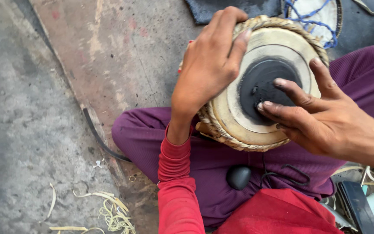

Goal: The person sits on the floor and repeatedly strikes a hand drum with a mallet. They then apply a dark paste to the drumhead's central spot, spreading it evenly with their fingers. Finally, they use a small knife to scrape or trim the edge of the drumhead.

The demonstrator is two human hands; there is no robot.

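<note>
the drum (256,86) is gripped at its rim by the left hand (208,65); black paste (262,84) is already laid, being smoothed by the open right hand (325,117), empty.

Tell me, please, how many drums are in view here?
2. One drum rests on the person's lap, gripped by the left hand, right hand fingers on its black patch. A second drum, blue-laced, lies beyond, mostly cut off.
</note>
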